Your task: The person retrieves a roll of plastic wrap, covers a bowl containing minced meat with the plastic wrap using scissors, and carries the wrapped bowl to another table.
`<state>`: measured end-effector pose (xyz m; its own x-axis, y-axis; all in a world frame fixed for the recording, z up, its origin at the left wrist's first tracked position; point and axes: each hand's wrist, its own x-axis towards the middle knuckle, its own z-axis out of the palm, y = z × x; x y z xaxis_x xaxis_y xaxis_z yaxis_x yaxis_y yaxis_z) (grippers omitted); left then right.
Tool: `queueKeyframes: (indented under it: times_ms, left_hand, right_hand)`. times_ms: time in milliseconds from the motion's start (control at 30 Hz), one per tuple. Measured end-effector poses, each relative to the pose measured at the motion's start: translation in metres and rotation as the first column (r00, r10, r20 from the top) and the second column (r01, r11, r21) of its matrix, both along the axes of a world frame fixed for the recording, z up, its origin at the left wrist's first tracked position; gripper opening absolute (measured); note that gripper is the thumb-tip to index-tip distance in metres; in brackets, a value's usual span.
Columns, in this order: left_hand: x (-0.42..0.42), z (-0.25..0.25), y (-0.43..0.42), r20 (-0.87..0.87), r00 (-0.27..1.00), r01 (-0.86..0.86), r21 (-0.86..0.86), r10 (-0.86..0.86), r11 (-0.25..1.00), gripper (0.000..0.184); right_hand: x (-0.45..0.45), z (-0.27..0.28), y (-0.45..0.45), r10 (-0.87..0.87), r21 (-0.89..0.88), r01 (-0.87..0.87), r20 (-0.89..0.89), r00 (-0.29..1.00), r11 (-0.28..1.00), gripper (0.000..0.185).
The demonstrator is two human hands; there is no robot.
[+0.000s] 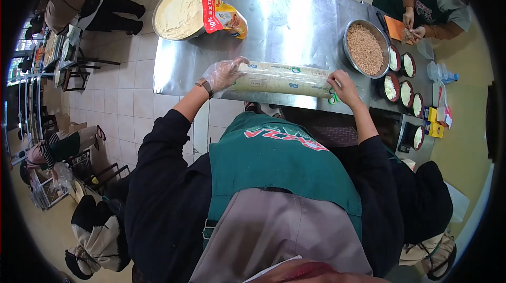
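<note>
A long, pale block of what looks like cheese [284, 78], in clear printed wrapping, lies along the near edge of the steel table [287, 14]. At its left end is my left hand [226, 76], in a clear plastic glove with a watch on the wrist, fingers closed on the wrapped end. My bare right hand [343, 87] pinches the wrapping at the right end. A green ring-like piece shows just below those right fingers.
A large tub of creamy spread [182, 11] with a red-yellow pouch [226, 16] stands back left. To the right are a bowl of brown crumbs [365, 48] and several small bowls of white shreds [391, 88]. A co-worker's hands [412, 27] work over an orange board [392, 27].
</note>
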<state>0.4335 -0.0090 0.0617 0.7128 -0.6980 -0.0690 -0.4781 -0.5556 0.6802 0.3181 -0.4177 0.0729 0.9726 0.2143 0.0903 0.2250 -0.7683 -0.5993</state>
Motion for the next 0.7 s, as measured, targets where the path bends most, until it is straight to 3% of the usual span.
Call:
queueKeyframes:
  times_ms: [67, 133, 167, 233, 267, 333, 367, 400, 467, 533, 600, 633, 667, 700]
  left_hand:
    - [0.001, -0.001, 0.006, 0.005, 1.0, -0.029, -0.047, 0.029, 0.999, 0.023]
    - [0.001, 0.002, 0.014, 0.033, 0.999, -0.046, 0.142, 0.042, 0.989, 0.014]
    - [0.0, 0.0, 0.016, 0.032, 0.999, -0.04, 0.139, 0.035, 0.989, 0.014]
    - [-0.002, -0.007, 0.016, 0.37, 0.927, -0.02, 0.225, -0.066, 0.974, 0.01]
    - [-0.002, -0.009, 0.013, 0.372, 0.925, -0.012, 0.223, -0.074, 0.975, 0.01]
    - [-0.001, -0.014, 0.007, 0.53, 0.848, -0.006, -0.044, 0.029, 0.999, 0.011]
    - [-0.008, 0.0, 0.002, 0.385, 0.921, -0.07, 0.02, 0.057, 0.997, 0.014]
    - [-0.011, -0.002, -0.002, 0.389, 0.92, -0.063, 0.016, 0.052, 0.998, 0.014]
    - [-0.013, -0.019, -0.007, 0.341, 0.916, -0.126, -0.257, 0.212, 0.958, 0.02]
    - [-0.014, -0.041, -0.005, 0.27, 0.949, -0.109, -0.194, 0.16, 0.975, 0.022]
    - [-0.027, -0.05, -0.013, -0.146, 0.974, -0.214, -0.32, 0.174, 0.923, 0.02]
    - [-0.03, -0.049, -0.014, -0.124, 0.978, -0.2, -0.36, 0.165, 0.911, 0.017]
    - [-0.032, -0.045, -0.014, -0.125, 0.978, -0.201, -0.362, 0.166, 0.91, 0.017]
    - [-0.035, -0.041, -0.013, -0.091, 0.982, -0.189, -0.339, 0.167, 0.922, 0.017]
  right_hand:
    - [-0.001, -0.003, 0.004, -0.069, 0.02, 0.069, -0.016, 0.997, 0.997, 0.01]
    - [-0.002, -0.006, 0.009, -0.138, 0.038, 0.14, -0.04, 0.99, 0.989, 0.01]
    - [0.0, -0.009, 0.01, -0.189, 0.07, 0.192, -0.044, 0.981, 0.979, 0.011]
    - [-0.001, -0.012, 0.01, -0.248, 0.099, 0.252, -0.047, 0.968, 0.963, 0.012]
    - [-0.001, -0.013, 0.011, -0.249, 0.131, 0.255, -0.06, 0.967, 0.958, 0.013]
    - [-0.003, -0.014, 0.011, -0.259, 0.161, 0.267, -0.067, 0.964, 0.95, 0.014]
    - [-0.006, -0.016, 0.009, -0.253, 0.179, 0.271, -0.118, 0.96, 0.946, 0.015]
    - [-0.009, -0.018, 0.008, -0.244, 0.197, 0.275, -0.169, 0.955, 0.941, 0.016]
    - [-0.014, -0.026, 0.005, -0.285, 0.238, 0.325, -0.187, 0.94, 0.915, 0.019]
    - [-0.012, -0.026, 0.004, -0.32, 0.278, 0.37, -0.208, 0.924, 0.887, 0.022]
    - [-0.009, -0.021, 0.004, -0.443, 0.411, 0.77, -0.643, 0.624, 0.488, 0.034]
    - [-0.009, -0.036, -0.002, -0.449, 0.467, 0.801, -0.665, 0.597, 0.374, 0.041]
    - [-0.006, -0.043, -0.009, -0.451, 0.466, 0.801, -0.664, 0.597, 0.375, 0.041]
    - [-0.004, -0.05, -0.015, -0.433, 0.421, 0.881, -0.767, 0.473, 0.216, 0.043]
